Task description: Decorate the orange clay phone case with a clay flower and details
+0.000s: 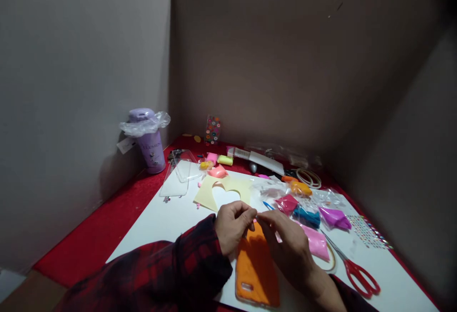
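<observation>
The orange phone case [253, 269] lies flat at the near edge of the white worktop [150, 226], its long axis running near to far, the far end leaning very slightly left. Its short end with the camera cut-out points toward the person, the oblong opening sitting at the near left corner. The coating is solid orange, matt and a little uneven, with rounded corners and a paler, see-through rim along the near edge; a shadow darkens part of the surface.

Over the far end, the left hand [233, 228] and right hand [287, 243] meet, thumbs and fingers drawn in close at the tips. Whether either hand's fingers are clamped on something small cannot be told.

To the right lie red-handled scissors [359, 274], open a little and pointing far left, beside a pink packet [316, 244]. Farther on are a teal packet [307, 216], a purple packet [335, 218] and a crimson packet [286, 203]. Left of these, yellow paper [205, 195] has a heart-shaped opening. At far left, a lilac tumbler [152, 152] stands upright on red cloth [85, 231].
</observation>
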Tool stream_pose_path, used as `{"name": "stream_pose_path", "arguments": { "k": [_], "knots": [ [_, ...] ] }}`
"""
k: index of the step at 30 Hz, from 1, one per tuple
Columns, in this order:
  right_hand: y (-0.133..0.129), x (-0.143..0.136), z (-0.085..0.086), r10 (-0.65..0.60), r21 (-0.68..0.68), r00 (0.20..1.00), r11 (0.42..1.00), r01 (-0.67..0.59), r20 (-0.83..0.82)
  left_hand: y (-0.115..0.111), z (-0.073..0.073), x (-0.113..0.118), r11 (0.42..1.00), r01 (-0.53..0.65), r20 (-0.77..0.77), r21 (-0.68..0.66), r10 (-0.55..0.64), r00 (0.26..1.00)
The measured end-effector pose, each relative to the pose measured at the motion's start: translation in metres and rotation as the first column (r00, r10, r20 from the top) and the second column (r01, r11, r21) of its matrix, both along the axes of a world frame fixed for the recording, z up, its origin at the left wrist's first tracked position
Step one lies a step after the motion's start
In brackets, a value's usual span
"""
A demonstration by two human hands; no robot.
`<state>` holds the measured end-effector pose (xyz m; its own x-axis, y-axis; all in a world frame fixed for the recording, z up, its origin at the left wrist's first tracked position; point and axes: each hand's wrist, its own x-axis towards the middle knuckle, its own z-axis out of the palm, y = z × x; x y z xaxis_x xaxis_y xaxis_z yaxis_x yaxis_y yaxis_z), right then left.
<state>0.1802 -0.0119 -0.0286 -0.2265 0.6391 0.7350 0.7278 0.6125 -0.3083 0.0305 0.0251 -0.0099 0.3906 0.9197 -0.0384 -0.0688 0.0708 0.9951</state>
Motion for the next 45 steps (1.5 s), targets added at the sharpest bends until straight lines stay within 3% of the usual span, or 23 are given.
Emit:
{"name": "stream_pose_path", "arguments": {
  "k": [6, 18, 24, 28, 31, 34, 37, 41, 45],
  "knots": [
    [0.0, -0.001, 0.001, 0.008, 0.018, 1.0, 1.0, -0.008, -0.005, 0.0, -0.001, 0.0, 0.999, 0.04, 0.025, -0.037, -0.039, 0.999],
    [-0.003, 0.001, -0.002, 0.018, -0.045, 1.0, 0.999, -0.019, -0.007, -0.003, 0.003, -0.001, 1.0, 0.014, -0.074, 0.025, -0.012, 0.997],
    [-0.003, -0.002, -0.004, -0.04, -0.082, 0.994, 0.996, 0.031, -0.101, -0.007, 0.001, 0.0, 0.987, -0.017, -0.099, 0.162, 0.033, 0.995],
    [-0.003, -0.002, 0.002, -0.128, -0.126, 0.968, 0.987, 0.103, -0.216, -0.002, 0.0, 0.002, 0.999, -0.006, 0.099, 0.05, 0.001, 0.995],
    [-0.004, 0.0, 0.004, -0.125, -0.218, 0.948, 0.974, 0.06, -0.294, 0.004, 0.001, 0.003, 0.998, -0.012, 0.2, -0.065, 0.025, 0.979],
    [-0.006, 0.002, 0.002, -0.099, -0.293, 0.933, 0.956, -0.007, -0.346, 0.007, 0.004, 0.003, 0.982, -0.015, 0.209, -0.188, 0.055, 0.976],
    [-0.007, 0.002, -0.001, -0.072, -0.296, 0.936, 0.955, -0.036, -0.345, 0.006, 0.007, 0.001, 0.956, 0.045, 0.176, -0.289, 0.007, 0.984],
    [-0.008, 0.002, -0.001, -0.018, -0.232, 0.946, 0.971, -0.061, -0.324, 0.003, 0.004, -0.002, 0.939, 0.149, 0.192, -0.31, -0.092, 0.977],
    [-0.01, 0.002, -0.002, 0.019, -0.185, 0.951, 0.979, -0.08, -0.309, 0.001, 0.001, -0.003, 0.947, 0.171, 0.181, -0.274, -0.124, 0.976]
  ]
}}
